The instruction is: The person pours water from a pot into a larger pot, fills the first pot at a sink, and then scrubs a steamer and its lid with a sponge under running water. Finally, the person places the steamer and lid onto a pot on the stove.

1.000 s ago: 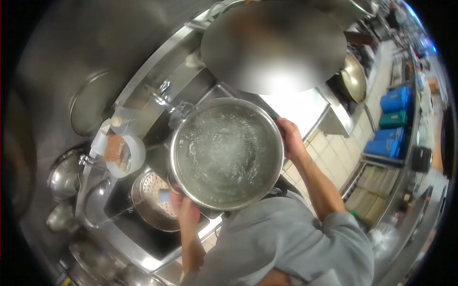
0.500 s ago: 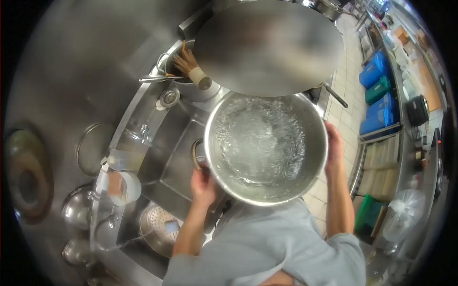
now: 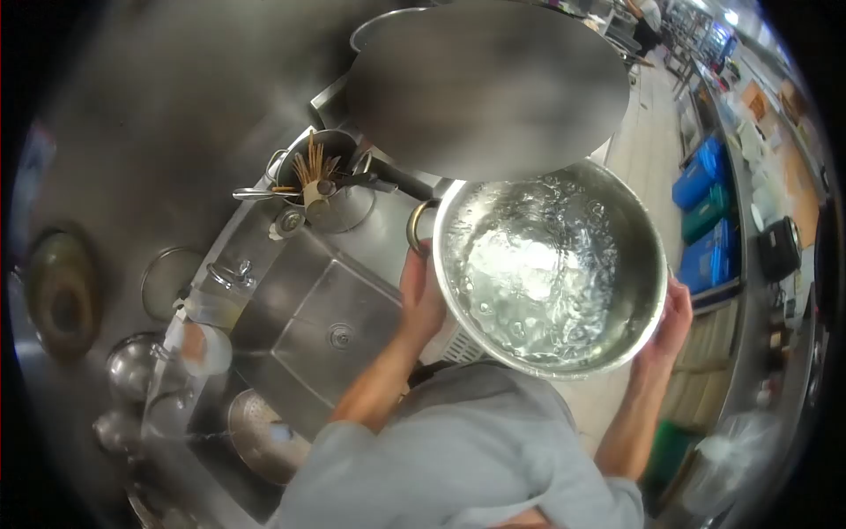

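A large metal pot [image 3: 648, 238] with rippling water [image 3: 546, 273] in it is held up in front of my body. My left hand [image 3: 422, 286] grips its left side, just below the brass-coloured loop handle [image 3: 418, 227]. On the far right side, my right hand [image 3: 671, 319] is wrapped around the pot's wall, its fingers partly hidden behind it. To the left of the pot lies the steel sink [image 3: 308, 317] with a round drain [image 3: 340, 336] in its floor. A blurred oval covers the area beyond the pot's upper rim.
A pot of wooden sticks [image 3: 317, 163] stands on the counter beyond the sink. A perforated metal pan [image 3: 260, 432] rests in the near basin, by a white tub [image 3: 207, 348]. Shelves on the right hold blue bins [image 3: 705, 256]. Tiled floor [image 3: 650, 132] runs between; a person [image 3: 648, 18] stands far off.
Both hands and the pot have moved right, away from over the sink. The view has shifted too, and more of the sink floor and its drain now shows.
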Motion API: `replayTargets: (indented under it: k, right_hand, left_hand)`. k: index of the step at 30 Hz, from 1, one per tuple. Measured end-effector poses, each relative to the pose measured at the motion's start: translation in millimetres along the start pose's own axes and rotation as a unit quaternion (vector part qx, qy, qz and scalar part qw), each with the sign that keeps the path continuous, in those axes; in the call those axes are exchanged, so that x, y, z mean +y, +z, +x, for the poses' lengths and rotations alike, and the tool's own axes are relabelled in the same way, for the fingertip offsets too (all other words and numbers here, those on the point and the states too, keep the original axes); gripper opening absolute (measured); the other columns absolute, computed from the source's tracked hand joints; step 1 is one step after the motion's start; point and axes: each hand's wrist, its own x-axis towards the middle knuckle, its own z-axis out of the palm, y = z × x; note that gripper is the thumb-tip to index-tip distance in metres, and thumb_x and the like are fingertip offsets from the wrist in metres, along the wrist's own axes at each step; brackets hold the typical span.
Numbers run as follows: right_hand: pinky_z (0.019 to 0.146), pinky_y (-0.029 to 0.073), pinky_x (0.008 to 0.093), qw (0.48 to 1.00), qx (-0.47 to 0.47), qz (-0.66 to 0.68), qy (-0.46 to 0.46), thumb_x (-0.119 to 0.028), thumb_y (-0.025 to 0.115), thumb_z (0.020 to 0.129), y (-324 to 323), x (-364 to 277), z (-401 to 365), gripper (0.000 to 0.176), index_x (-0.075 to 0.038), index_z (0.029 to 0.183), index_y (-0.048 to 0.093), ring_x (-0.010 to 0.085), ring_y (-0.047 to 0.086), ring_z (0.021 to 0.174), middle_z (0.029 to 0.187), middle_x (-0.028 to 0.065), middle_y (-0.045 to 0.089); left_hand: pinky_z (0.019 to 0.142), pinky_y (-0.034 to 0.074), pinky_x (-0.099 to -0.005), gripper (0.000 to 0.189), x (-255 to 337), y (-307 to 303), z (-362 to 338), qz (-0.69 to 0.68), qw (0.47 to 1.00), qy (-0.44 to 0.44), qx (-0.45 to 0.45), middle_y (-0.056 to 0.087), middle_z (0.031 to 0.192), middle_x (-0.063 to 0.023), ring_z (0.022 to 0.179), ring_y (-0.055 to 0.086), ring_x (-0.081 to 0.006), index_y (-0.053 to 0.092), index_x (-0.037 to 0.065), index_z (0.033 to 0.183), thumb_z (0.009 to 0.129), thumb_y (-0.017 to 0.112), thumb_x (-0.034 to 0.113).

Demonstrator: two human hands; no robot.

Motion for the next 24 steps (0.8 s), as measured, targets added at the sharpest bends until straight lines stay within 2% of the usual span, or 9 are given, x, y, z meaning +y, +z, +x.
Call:
replayTargets:
  k: [3,7,8,11,13,15,18,20,24]
  right_hand:
    - [0.041,0.038,0.0128,0.998,-0.003,0.018,-0.054,-0.008,0.05,0.097,-0.9,-34.7,24.8,0.018,0.004,0.104,0.063,0.001,0.04,0.046,0.067,-0.0026,0.058]
    - [0.05,0.045,0.0146,0.987,-0.147,0.044,-0.043,-0.008,0.052,0.096,-6.7,-67.1,54.1,0.022,0.004,0.112,0.061,0.0018,0.047,0.055,0.07,-0.0026,0.057]
    - [0.053,0.046,0.0157,0.988,-0.137,0.029,-0.058,-0.009,0.052,0.096,3.6,-72.4,56.0,0.023,0.004,0.114,0.061,0.0025,0.048,0.057,0.072,-0.0027,0.057]
    - [0.058,0.049,0.0177,0.985,-0.039,-0.068,-0.155,-0.011,0.052,0.095,24.6,-76.1,71.8,0.036,0.005,0.127,0.056,0.0035,0.05,0.061,0.079,-0.0005,0.06]
    - [0.07,0.057,0.0245,0.979,-0.063,-0.094,-0.172,-0.012,0.051,0.096,24.7,-85.0,91.3,0.041,0.007,0.132,0.053,0.009,0.062,0.073,0.092,0.0059,0.067]
    - [0.099,0.055,0.0441,0.978,-0.145,-0.073,-0.132,-0.012,0.048,0.096,18.9,-96.0,115.1,0.038,0.008,0.127,0.057,0.0274,0.069,0.109,0.111,0.0192,0.071]
    - [0.095,0.056,0.0415,0.975,-0.21,-0.029,-0.067,-0.011,0.05,0.095,41.0,-102.5,152.8,0.029,0.007,0.112,0.065,0.0248,0.069,0.104,0.106,0.0181,0.072]
    - [0.095,0.055,0.0358,0.97,-0.19,-0.056,-0.14,-0.005,0.066,0.094,39.8,-105.4,180.8,0.027,0.003,0.118,0.058,0.0202,0.064,0.105,0.116,0.0144,0.066]
    - [0.098,0.053,0.0372,0.955,-0.103,-0.178,-0.215,-0.01,0.057,0.1,56.7,-115.8,234.2,0.026,0.003,0.122,0.057,0.024,0.064,0.106,0.122,0.0142,0.064]
  left_hand:
    - [0.089,0.055,-0.0299,0.037,-14.0,36.9,23.2,-0.054,0.998,0.025,-0.02,0.065,0.122,-0.0077,0.106,0.064,-0.0158,0.052,0.006,0.138,0.101,0.057,0.005]
    - [0.081,0.055,-0.0269,0.032,1.8,92.9,60.9,-0.121,0.989,0.088,-0.01,0.067,0.113,-0.0064,0.097,0.065,-0.0133,0.056,0.002,0.133,0.101,0.056,0.003]
    - [0.082,0.055,-0.0254,0.028,2.7,106.0,70.8,-0.096,0.992,0.083,0.009,0.066,0.11,-0.0039,0.094,0.064,-0.0098,0.054,0.005,0.128,0.111,0.043,0.025]
    - [0.082,0.054,-0.0254,0.028,-1.4,120.2,110.2,-0.083,0.993,0.081,0.006,0.066,0.11,-0.0036,0.095,0.063,-0.0098,0.054,0.006,0.128,0.111,0.042,0.024]
    - [0.084,0.052,-0.0249,0.027,4.8,134.2,138.0,-0.104,0.991,0.08,0.013,0.066,0.11,-0.0023,0.096,0.061,-0.0085,0.056,0.006,0.126,0.111,0.043,0.024]
    - [0.087,0.05,-0.0249,0.027,3.1,135.8,169.6,-0.118,0.991,0.068,-0.011,0.066,0.111,-0.0009,0.098,0.06,-0.0071,0.057,0.007,0.125,0.111,0.044,0.025]
    - [0.089,0.047,-0.0237,0.026,2.0,141.0,222.7,-0.154,0.987,0.047,-0.007,0.066,0.11,0.0002,0.098,0.059,-0.0063,0.059,0.007,0.123,0.11,0.046,0.026]
    - [0.088,0.045,-0.0226,0.026,1.7,143.1,257.2,-0.167,0.985,0.041,-0.008,0.066,0.106,0.001,0.095,0.058,-0.0056,0.061,0.007,0.119,0.11,0.048,0.026]
    - [0.084,0.043,-0.0209,0.026,5.2,148.8,330.9,-0.145,0.988,0.056,-0.017,0.066,0.1,0.0018,0.092,0.055,-0.0036,0.065,0.007,0.113,0.108,0.051,0.028]
